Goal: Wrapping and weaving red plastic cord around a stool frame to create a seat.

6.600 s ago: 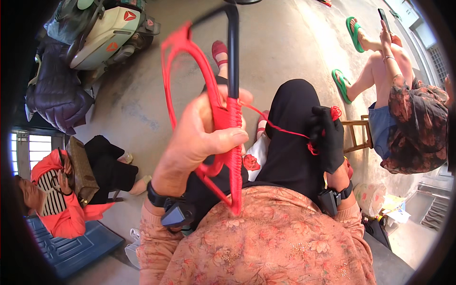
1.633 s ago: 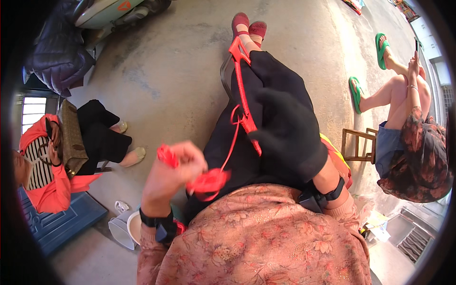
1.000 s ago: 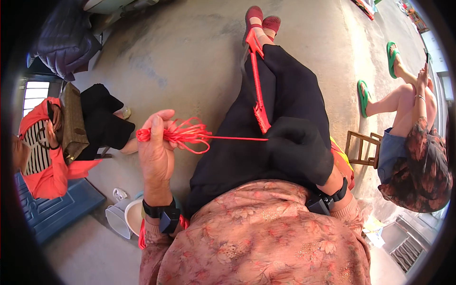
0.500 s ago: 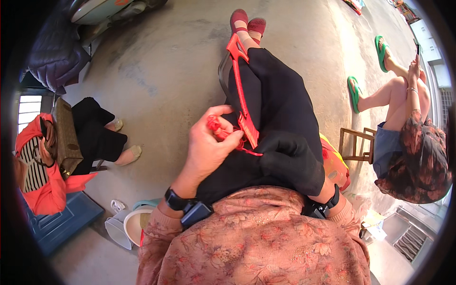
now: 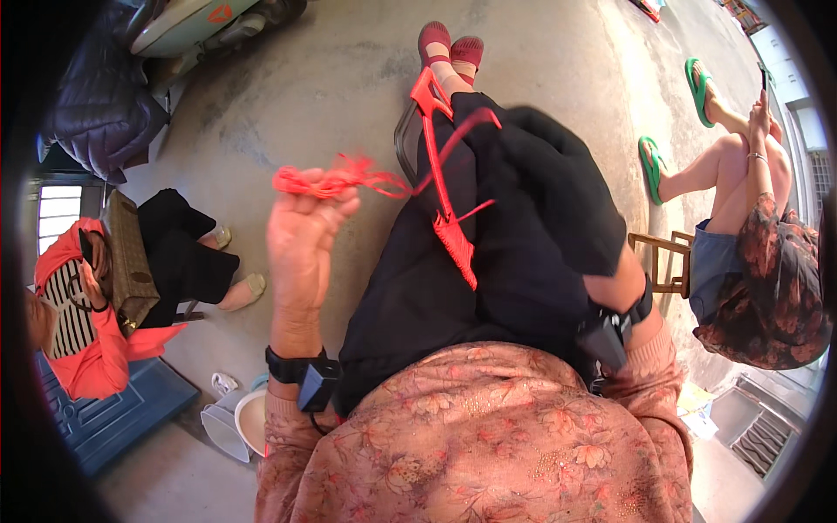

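My left hand [image 5: 309, 222] is raised left of my lap, its fingers closed around a loose bundle of red cord [image 5: 318, 181]. From the bundle a blurred red strand arches to the black glove on my right hand [image 5: 558, 187]. The gloved fingers merge with my black trousers, so their grip is hidden. Between my hands, along my legs, lies a narrow red band [image 5: 440, 179] with a wider woven piece [image 5: 457, 248] at its near end. A short red strand sticks out from this piece toward the glove. At its far end is a red forked part [image 5: 429, 91].
A person in a coral jacket [image 5: 105, 357] sits at left with a brown bag [image 5: 131, 261]. At right another person in green flip-flops [image 5: 652, 170] sits by a wooden stool [image 5: 667, 261] holding a phone. Pails [image 5: 228, 427] stand at lower left, a scooter [image 5: 196, 26] at upper left.
My left hand has moved up and left with the cord bundle, away from the woven piece. My gloved right hand has moved up and slightly right. The strand between them has been drawn out.
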The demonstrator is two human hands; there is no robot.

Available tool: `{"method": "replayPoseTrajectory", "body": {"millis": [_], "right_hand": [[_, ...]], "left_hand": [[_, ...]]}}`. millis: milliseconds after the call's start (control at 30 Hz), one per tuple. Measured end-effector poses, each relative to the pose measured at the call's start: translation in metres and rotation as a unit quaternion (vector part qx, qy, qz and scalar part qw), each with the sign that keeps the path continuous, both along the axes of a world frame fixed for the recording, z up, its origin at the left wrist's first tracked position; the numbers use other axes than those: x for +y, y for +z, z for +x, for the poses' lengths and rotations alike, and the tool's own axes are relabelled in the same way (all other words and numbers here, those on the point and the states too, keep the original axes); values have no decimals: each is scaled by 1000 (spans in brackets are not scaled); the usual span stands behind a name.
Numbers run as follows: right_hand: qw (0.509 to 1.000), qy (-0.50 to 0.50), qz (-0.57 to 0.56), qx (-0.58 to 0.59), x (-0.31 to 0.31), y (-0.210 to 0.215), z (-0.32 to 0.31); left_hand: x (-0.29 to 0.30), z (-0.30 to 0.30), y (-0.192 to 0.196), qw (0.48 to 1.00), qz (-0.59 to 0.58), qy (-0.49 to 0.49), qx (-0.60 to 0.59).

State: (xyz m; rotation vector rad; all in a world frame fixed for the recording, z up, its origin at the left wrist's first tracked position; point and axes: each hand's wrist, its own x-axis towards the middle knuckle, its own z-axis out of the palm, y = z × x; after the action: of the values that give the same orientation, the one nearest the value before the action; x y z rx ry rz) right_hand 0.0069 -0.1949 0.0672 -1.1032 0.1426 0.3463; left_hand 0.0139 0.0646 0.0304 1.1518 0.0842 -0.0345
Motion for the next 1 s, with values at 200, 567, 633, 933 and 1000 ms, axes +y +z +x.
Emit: {"method": "replayPoseTrajectory", "body": {"millis": [200,567,633,933,1000], "right_hand": [[831,-72,-451,-318,19,-28,22],[954,-28,-290,-73,23,-63,12],[920,-109,-355,-126,17,-57,9],[947,-42,-303,-99,38,-43,6],[957,-98,-238,-137,34,-40,6]], "left_hand": [[-19,12,-11,943,328,-37,37],[-46,-2,-19,900,421,-97,-67],[-45,-3,-23,902,414,-86,-85],[-54,-6,-24,960,238,-143,35],[-51,-5,-9,953,300,-13,-36]]}}
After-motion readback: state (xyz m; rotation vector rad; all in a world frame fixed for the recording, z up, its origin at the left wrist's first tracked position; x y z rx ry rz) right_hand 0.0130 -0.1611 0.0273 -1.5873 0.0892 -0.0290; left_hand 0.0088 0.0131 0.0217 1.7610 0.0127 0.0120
